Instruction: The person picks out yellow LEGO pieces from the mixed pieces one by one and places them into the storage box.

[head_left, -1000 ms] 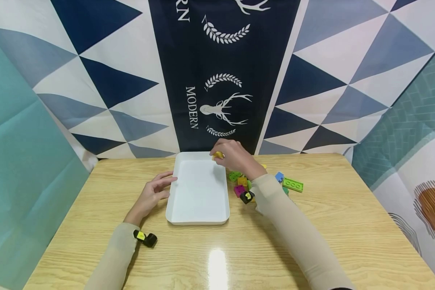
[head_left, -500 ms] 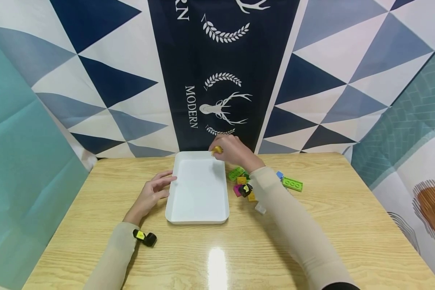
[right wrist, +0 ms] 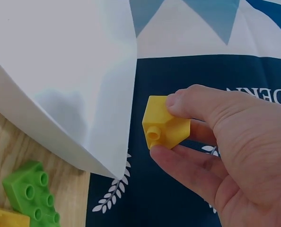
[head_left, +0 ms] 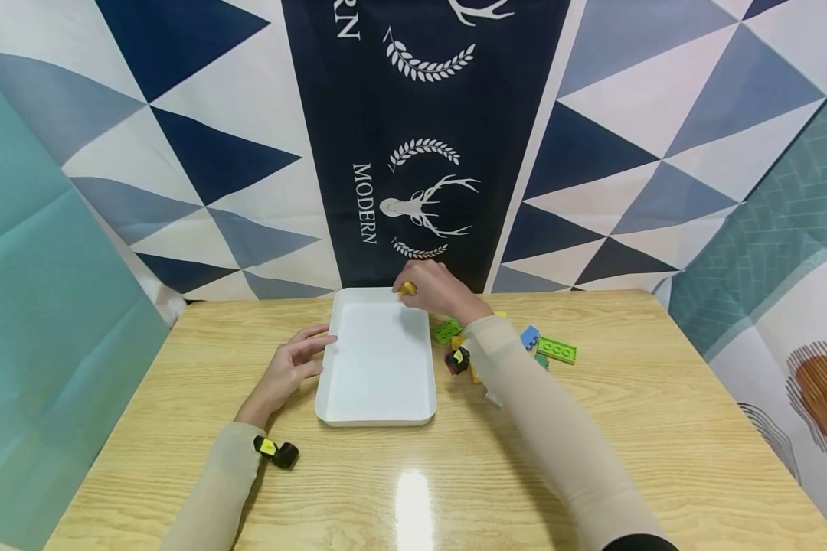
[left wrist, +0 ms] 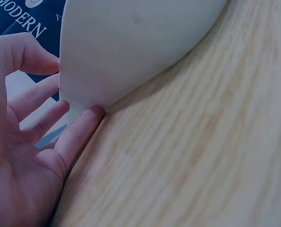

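Observation:
My right hand [head_left: 436, 289] pinches a yellow toy brick [right wrist: 163, 123] between thumb and fingers, over the far right corner of the white tray [head_left: 379, 367]. In the right wrist view a slanted face and a round stud of the brick show, near the tray's corner. My left hand [head_left: 292, 367] rests at the tray's left side. Up close in the left wrist view, its fingertips [left wrist: 95, 111] touch the outer wall of the tray, fingers spread and not curled round it. The tray floor holds nothing in the head view.
Right of the tray lies a loose group of toy bricks, partly hidden by my right forearm. Among them are a green brick [head_left: 448, 330], a blue brick [head_left: 530, 337] and a long light-green brick [head_left: 557, 350]. A patterned cloth [head_left: 413, 115] hangs behind the table's far edge.
My right hand with the yellow brick has shifted slightly left along the tray's far edge. The left hand and the tray stay where they were.

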{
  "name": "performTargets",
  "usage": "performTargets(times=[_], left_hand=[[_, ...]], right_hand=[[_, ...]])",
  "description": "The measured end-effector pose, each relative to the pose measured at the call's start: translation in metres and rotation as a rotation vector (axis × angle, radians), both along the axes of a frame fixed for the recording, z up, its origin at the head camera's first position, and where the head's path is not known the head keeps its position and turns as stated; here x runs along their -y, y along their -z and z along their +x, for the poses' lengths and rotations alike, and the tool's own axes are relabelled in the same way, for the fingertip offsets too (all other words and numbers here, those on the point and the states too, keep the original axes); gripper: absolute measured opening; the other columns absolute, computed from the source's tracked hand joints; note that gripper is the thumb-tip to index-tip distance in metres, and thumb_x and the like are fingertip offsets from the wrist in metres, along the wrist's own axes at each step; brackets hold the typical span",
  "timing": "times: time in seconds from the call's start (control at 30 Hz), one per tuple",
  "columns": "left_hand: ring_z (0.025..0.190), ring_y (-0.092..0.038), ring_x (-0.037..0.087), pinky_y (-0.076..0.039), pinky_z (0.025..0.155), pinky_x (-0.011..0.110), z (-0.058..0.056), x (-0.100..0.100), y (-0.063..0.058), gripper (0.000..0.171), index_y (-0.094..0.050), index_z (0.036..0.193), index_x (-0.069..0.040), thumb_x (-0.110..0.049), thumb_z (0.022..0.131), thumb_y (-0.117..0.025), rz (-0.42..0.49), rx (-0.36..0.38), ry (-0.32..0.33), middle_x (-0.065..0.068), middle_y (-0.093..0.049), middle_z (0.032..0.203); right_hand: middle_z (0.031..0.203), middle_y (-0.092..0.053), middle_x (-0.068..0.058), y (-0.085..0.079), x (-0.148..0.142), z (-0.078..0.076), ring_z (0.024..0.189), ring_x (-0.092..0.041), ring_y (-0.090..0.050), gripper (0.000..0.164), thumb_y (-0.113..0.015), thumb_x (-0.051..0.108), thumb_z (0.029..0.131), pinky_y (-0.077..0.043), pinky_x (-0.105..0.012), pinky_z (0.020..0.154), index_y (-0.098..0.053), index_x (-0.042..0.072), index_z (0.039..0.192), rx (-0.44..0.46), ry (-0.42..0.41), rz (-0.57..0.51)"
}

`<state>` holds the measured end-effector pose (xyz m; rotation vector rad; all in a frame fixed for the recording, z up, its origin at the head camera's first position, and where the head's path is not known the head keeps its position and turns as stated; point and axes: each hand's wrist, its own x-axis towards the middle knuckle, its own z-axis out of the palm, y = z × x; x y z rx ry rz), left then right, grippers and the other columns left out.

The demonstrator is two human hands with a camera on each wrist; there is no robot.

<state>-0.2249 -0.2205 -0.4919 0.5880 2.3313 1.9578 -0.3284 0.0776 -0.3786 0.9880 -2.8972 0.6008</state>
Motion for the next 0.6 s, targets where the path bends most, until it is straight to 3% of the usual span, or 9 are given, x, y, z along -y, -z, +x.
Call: performTargets(times=[0.33, 0.6], left_hand=[[0.139, -0.043, 0.042, -0.042, 0.101, 0.010, -0.002, 0.000, 0.002, 0.047, -0.060, 0.134, 0.003, 0.010, 0.087, -0.058, -0.024, -0.001, -0.009, 0.020, -0.039, 0.156], [0.139, -0.043, 0.043, -0.042, 0.101, 0.011, 0.001, 0.000, -0.001, 0.047, -0.060, 0.134, 0.004, 0.009, 0.087, -0.058, -0.032, -0.011, -0.003, 0.021, -0.038, 0.156]], right_hand=[[0.115, -0.069, -0.004, 0.013, 0.007, -0.006, 0.098, -0.021, -0.059, 0.022, -0.074, 0.014, 0.088, -0.058, -0.033, 0.092, -0.078, 0.014, 0.110, 0.095, 0.047, 0.042], [0.118, -0.071, -0.003, 0.024, 0.010, -0.004, 0.103, -0.020, -0.057, 0.020, -0.074, 0.015, 0.088, -0.053, -0.036, 0.100, -0.079, 0.017, 0.107, 0.112, 0.059, 0.057]])
